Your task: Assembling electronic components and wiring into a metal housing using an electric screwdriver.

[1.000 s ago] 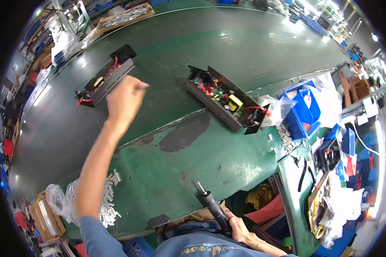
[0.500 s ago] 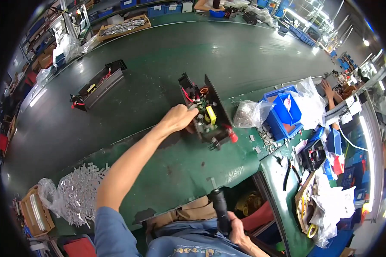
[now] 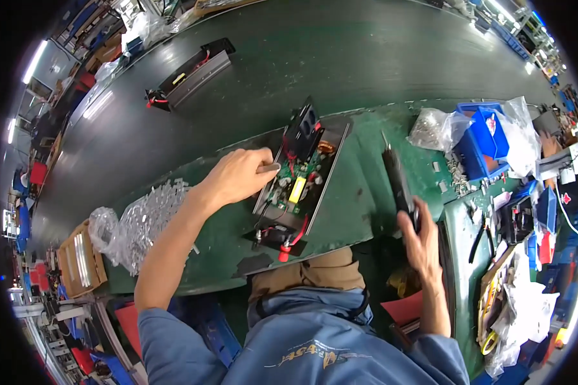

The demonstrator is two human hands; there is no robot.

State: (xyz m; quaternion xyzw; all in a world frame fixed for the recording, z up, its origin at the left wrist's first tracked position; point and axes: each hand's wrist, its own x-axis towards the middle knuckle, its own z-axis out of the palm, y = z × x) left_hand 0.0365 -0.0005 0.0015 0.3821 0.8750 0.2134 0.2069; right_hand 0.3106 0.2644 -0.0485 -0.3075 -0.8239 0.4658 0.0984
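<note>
My left hand is closed at the left side wall of an open metal chassis, with a small grey piece pinched at its fingertips. Inside the chassis sit a green circuit board, a yellow-wrapped part and a copper coil. The black end panel stands tilted at the far end. A red terminal sticks out of the near end panel. To the right of the chassis, my right hand grips a black electric screwdriver, its bit pointing away from me above the bench.
A second chassis lies on the dark belt at far left. A bag of shiny metal pieces is at left. On the right are a blue bin, a clear bag, loose clips and black pliers. Another person's hand shows at far right.
The chassis has come nearer to me on the bench, with my left hand still at its left wall. My right hand has raised the screwdriver from my lap to the chassis's right.
</note>
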